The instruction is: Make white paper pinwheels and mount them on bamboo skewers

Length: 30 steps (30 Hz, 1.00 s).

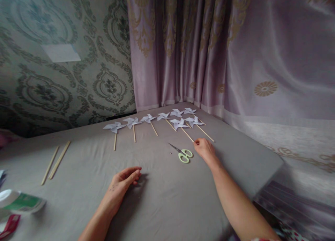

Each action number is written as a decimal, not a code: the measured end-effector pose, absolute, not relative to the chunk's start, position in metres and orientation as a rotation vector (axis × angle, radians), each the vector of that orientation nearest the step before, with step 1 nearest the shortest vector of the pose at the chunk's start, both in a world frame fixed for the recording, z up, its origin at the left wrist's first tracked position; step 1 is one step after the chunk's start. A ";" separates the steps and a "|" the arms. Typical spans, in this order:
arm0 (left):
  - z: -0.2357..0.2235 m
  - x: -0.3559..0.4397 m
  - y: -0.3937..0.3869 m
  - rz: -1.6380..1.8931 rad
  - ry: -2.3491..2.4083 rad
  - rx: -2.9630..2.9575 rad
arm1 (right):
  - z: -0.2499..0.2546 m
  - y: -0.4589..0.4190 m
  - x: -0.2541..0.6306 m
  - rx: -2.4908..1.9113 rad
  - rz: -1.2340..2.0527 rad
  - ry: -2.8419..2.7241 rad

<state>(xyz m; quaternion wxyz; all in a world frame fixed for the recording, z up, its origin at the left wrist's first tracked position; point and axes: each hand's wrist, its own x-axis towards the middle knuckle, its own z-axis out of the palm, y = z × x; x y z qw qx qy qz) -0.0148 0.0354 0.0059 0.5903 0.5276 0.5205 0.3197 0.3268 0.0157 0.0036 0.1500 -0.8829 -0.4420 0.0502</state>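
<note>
My right hand (205, 149) pinches the lower end of the stick of a white paper pinwheel (179, 123), which lies on the grey cloth-covered table (157, 206). More pinwheels on pale sticks, such as this pinwheel (133, 122), lie in a row toward the back. Just left of my right hand are scissors (185, 156) with light green handles, blades pointing up and left. A tiny dark bit (170, 153) sits by the blades. My left hand (125, 180) hovers over the front of the table, fingers curled together; whatever is between them, if anything, cannot be made out.
Loose pale sticks (59, 160) lie at the left. A white and green bottle (22, 201) lies on its side near the left edge, beside a red packet (9, 227). Purple curtains (178, 59) hang behind the table, whose right corner (282, 161) is exposed.
</note>
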 end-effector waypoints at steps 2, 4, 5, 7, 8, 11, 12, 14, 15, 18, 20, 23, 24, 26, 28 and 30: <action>0.005 -0.015 0.036 0.744 1.211 1.227 | 0.004 0.015 0.326 -2.536 0.144 -1.268; 0.005 -0.015 0.036 0.739 1.213 1.227 | 0.004 0.015 0.326 -2.533 0.142 -1.269; 0.005 -0.015 0.036 0.737 1.214 1.225 | 0.004 0.015 0.326 -2.531 0.141 -1.270; 0.004 -0.015 0.036 0.735 1.216 1.225 | 0.004 0.015 0.326 -2.528 0.140 -1.271; 0.004 -0.015 0.036 0.737 1.217 1.227 | 0.004 0.015 0.326 -2.526 0.138 -1.271; 0.004 -0.016 0.036 0.745 1.213 1.235 | 0.003 0.014 0.327 -2.523 0.134 -1.268; 0.004 -0.016 0.036 0.747 1.211 1.234 | 0.003 0.014 0.327 -2.521 0.132 -1.267; 0.003 -0.016 0.036 0.749 1.206 1.236 | 0.003 0.013 0.327 -2.514 0.127 -1.269; 0.003 -0.016 0.036 0.749 1.204 1.239 | 0.003 0.013 0.327 -2.510 0.123 -1.270; 0.003 -0.016 0.036 0.752 1.203 1.249 | 0.004 0.011 0.325 -2.498 0.105 -1.269; 0.003 -0.015 0.036 0.755 1.205 1.249 | 0.005 0.010 0.323 -2.487 0.094 -1.273; 0.005 -0.014 0.035 0.761 1.207 1.236 | 0.006 0.010 0.318 -2.452 0.079 -1.303; 0.006 -0.014 0.035 0.765 1.207 1.232 | 0.006 0.011 0.315 -2.437 0.075 -1.317; 0.007 -0.014 0.034 0.771 1.203 1.234 | 0.006 0.012 0.310 -2.400 0.071 -1.354; 0.007 -0.014 0.034 0.770 1.194 1.249 | 0.006 0.012 0.305 -2.356 0.077 -1.406; 0.006 -0.014 0.034 0.767 1.181 1.269 | 0.006 0.012 0.300 -2.309 0.097 -1.471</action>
